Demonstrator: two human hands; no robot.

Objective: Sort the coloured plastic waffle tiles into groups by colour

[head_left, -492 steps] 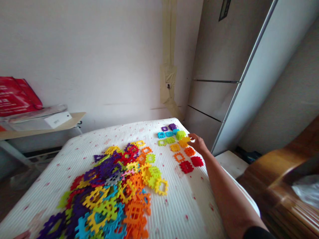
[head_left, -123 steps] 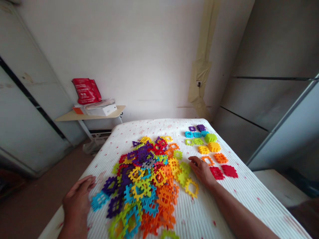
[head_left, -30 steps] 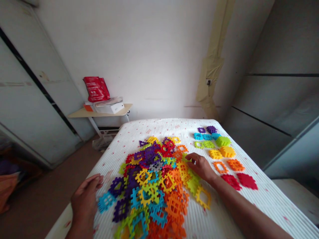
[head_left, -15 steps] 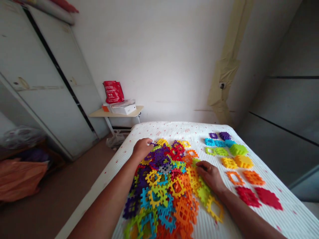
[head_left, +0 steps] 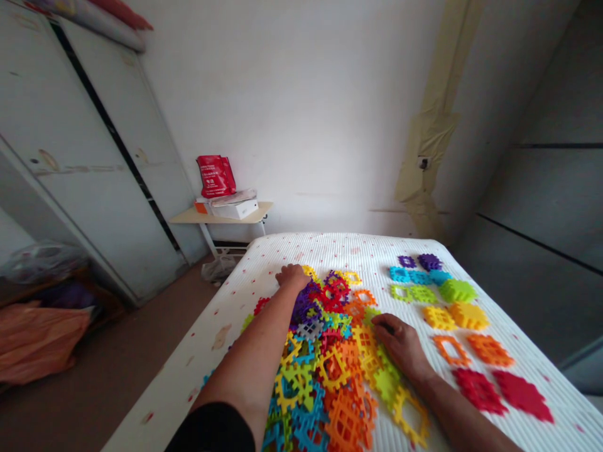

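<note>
A heap of colourful plastic interlocking tiles [head_left: 330,364] lies on the white bed cover, some tiles solid, others framed or latticed. At its far left end is my left hand [head_left: 292,276], beside a yellow tile [head_left: 309,271] and above purple tiles [head_left: 305,304]. Its fingers look apart and bent down, partly hidden by the hand itself. Along the heap's right edge rests my right hand [head_left: 398,339], loosely curled with a gap by the thumb. Its fingertips are near a green tile [head_left: 371,315]; I see nothing held in it.
Tiles sorted by colour stand in rows on the right: purple [head_left: 429,262], blue [head_left: 419,277], green [head_left: 458,290], yellow [head_left: 468,315], orange [head_left: 490,349] and red [head_left: 522,394]. A small table [head_left: 188,216] with a red bag [head_left: 215,176] stands beyond the bed's left corner.
My left hand has moved right and slightly farther away along the heap's far end, and its forearm now covers the heap's left side. My right hand has barely moved.
</note>
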